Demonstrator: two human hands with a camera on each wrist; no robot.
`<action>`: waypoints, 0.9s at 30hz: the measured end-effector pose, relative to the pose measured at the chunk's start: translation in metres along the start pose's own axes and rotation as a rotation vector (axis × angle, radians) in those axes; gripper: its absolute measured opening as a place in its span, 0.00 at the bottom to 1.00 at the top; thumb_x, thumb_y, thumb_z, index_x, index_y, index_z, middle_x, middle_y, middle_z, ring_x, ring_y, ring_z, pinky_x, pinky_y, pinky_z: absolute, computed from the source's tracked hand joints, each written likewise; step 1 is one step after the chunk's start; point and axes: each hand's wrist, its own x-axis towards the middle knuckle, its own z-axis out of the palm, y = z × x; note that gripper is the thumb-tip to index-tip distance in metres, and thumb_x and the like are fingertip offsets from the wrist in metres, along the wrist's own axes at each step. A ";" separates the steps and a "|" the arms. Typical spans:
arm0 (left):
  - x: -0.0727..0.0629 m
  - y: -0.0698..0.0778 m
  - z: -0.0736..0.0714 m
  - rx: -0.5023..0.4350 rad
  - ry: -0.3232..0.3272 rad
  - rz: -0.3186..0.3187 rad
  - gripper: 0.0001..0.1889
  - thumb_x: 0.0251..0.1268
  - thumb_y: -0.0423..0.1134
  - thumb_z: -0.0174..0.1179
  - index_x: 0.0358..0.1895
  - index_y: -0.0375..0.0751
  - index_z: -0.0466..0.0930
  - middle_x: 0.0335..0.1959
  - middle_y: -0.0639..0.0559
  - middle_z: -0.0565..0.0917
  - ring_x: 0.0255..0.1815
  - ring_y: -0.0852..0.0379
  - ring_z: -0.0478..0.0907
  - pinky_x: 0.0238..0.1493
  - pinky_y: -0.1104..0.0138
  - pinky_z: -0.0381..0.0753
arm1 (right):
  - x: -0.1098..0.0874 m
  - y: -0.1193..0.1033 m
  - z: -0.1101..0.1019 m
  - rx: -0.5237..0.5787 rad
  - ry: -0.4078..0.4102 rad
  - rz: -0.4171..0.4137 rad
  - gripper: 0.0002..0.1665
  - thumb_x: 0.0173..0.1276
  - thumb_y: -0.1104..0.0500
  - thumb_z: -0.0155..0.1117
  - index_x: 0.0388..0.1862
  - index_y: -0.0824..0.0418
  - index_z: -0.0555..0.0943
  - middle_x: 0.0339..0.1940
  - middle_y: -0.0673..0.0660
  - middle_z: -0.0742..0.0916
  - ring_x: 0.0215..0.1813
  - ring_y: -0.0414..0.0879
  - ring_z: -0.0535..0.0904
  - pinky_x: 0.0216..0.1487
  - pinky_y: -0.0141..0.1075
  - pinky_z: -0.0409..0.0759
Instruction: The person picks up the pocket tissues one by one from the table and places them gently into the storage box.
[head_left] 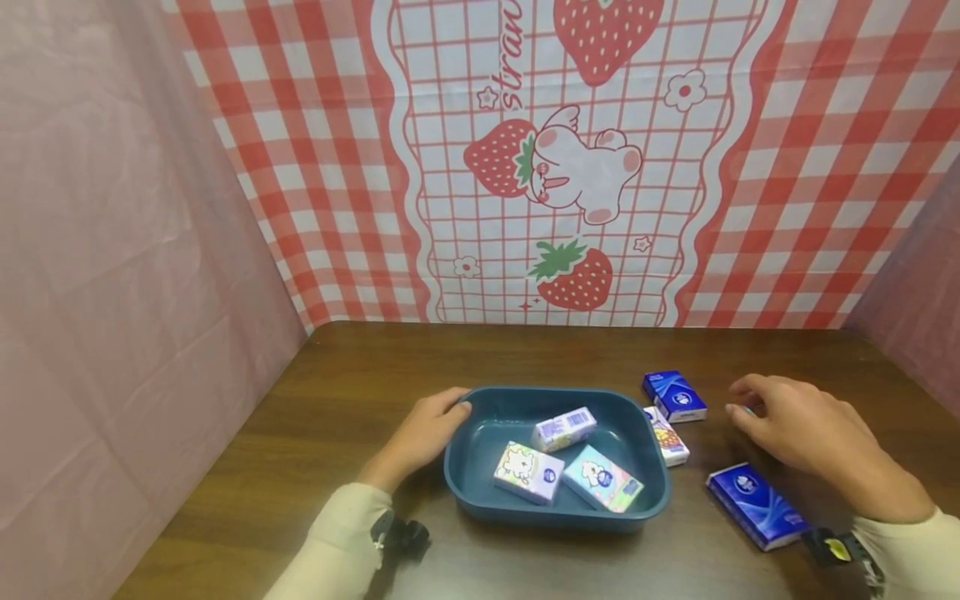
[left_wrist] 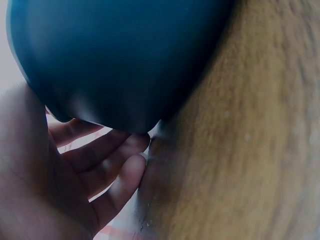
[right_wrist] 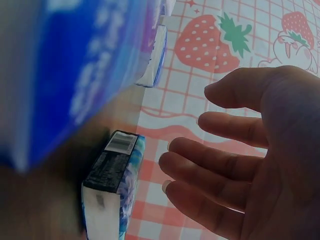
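Note:
A dark blue plastic tub [head_left: 555,521] stands on the wooden table, with three small tissue packs inside: one lilac with a barcode [head_left: 566,428], one with a white cartoon figure [head_left: 527,472] and one pastel blue [head_left: 602,481]. My left hand [head_left: 427,429] grips the tub's left end, thumb at the rim; in the left wrist view its fingers [left_wrist: 107,162] lie along the outside. Over the table to the right of the tub, my right hand [head_left: 813,425] holds nothing, its fingers [right_wrist: 215,180] loosely bent and apart.
Right of the tub lie a blue tissue pack [head_left: 675,396], a cartoon-print pack [head_left: 667,437] partly behind the rim, and a larger-looking blue pack [head_left: 757,507] near my right wrist. The right wrist view shows a dark-ended pack [right_wrist: 112,185]. A strawberry-print cloth [head_left: 585,167] hangs behind.

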 end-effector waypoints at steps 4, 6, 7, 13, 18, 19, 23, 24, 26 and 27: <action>0.000 -0.001 0.000 0.000 -0.001 -0.003 0.18 0.78 0.45 0.50 0.62 0.46 0.80 0.58 0.50 0.83 0.61 0.49 0.77 0.64 0.47 0.73 | 0.000 0.003 0.002 0.004 0.002 0.000 0.24 0.66 0.49 0.69 0.52 0.65 0.82 0.40 0.62 0.87 0.41 0.61 0.83 0.33 0.62 0.79; 0.000 -0.001 0.001 0.002 -0.002 -0.010 0.18 0.78 0.46 0.49 0.62 0.46 0.80 0.58 0.50 0.83 0.61 0.49 0.77 0.64 0.47 0.73 | 0.001 0.005 0.002 0.008 0.000 0.003 0.24 0.66 0.49 0.69 0.51 0.65 0.82 0.40 0.62 0.88 0.41 0.61 0.84 0.33 0.62 0.79; 0.000 -0.001 0.001 0.003 -0.002 -0.012 0.18 0.78 0.46 0.49 0.62 0.46 0.79 0.58 0.50 0.83 0.61 0.49 0.77 0.64 0.47 0.73 | 0.001 0.006 0.003 0.009 -0.005 0.007 0.24 0.65 0.49 0.69 0.51 0.65 0.82 0.40 0.62 0.87 0.41 0.61 0.84 0.33 0.62 0.79; 0.001 -0.002 0.001 0.006 -0.008 -0.015 0.19 0.78 0.46 0.49 0.63 0.46 0.79 0.58 0.49 0.82 0.62 0.48 0.77 0.64 0.46 0.73 | 0.001 0.011 0.005 -0.001 -0.008 0.009 0.25 0.65 0.49 0.69 0.52 0.66 0.82 0.41 0.64 0.87 0.43 0.64 0.83 0.35 0.64 0.78; 0.001 -0.001 0.001 0.005 -0.006 -0.012 0.18 0.78 0.46 0.49 0.62 0.46 0.79 0.58 0.49 0.83 0.62 0.48 0.77 0.64 0.46 0.73 | 0.000 0.016 0.007 -0.027 0.014 0.038 0.26 0.63 0.48 0.70 0.51 0.65 0.82 0.43 0.67 0.85 0.45 0.68 0.81 0.35 0.67 0.76; 0.001 -0.001 0.001 0.006 -0.005 -0.012 0.18 0.78 0.46 0.49 0.62 0.46 0.79 0.58 0.49 0.83 0.62 0.48 0.77 0.64 0.46 0.73 | 0.000 0.017 0.008 -0.029 0.013 0.046 0.26 0.63 0.47 0.70 0.51 0.66 0.82 0.43 0.68 0.84 0.46 0.68 0.80 0.35 0.68 0.76; 0.001 -0.001 0.001 0.005 -0.002 -0.013 0.18 0.78 0.46 0.49 0.62 0.46 0.80 0.58 0.49 0.83 0.62 0.48 0.77 0.64 0.46 0.72 | 0.000 0.020 0.008 -0.030 0.009 0.068 0.28 0.63 0.46 0.70 0.52 0.66 0.81 0.45 0.72 0.82 0.47 0.71 0.78 0.36 0.70 0.74; 0.001 -0.001 0.001 0.005 -0.001 -0.016 0.18 0.78 0.46 0.49 0.62 0.46 0.80 0.58 0.50 0.83 0.62 0.48 0.77 0.64 0.46 0.72 | 0.000 0.021 0.008 -0.029 0.005 0.073 0.28 0.63 0.46 0.70 0.53 0.66 0.81 0.46 0.72 0.81 0.47 0.71 0.78 0.36 0.71 0.73; 0.001 -0.001 0.001 0.007 0.000 -0.019 0.18 0.78 0.46 0.49 0.62 0.46 0.80 0.58 0.50 0.83 0.62 0.48 0.77 0.64 0.46 0.72 | 0.000 0.022 0.009 -0.030 0.002 0.082 0.29 0.63 0.46 0.70 0.54 0.66 0.80 0.47 0.73 0.81 0.47 0.72 0.78 0.36 0.72 0.73; 0.001 -0.001 0.001 0.006 0.000 -0.021 0.18 0.78 0.46 0.49 0.62 0.46 0.79 0.58 0.50 0.83 0.62 0.48 0.77 0.64 0.46 0.72 | -0.001 0.023 0.009 -0.030 -0.001 0.085 0.29 0.63 0.46 0.70 0.54 0.66 0.80 0.47 0.74 0.80 0.47 0.72 0.78 0.36 0.72 0.73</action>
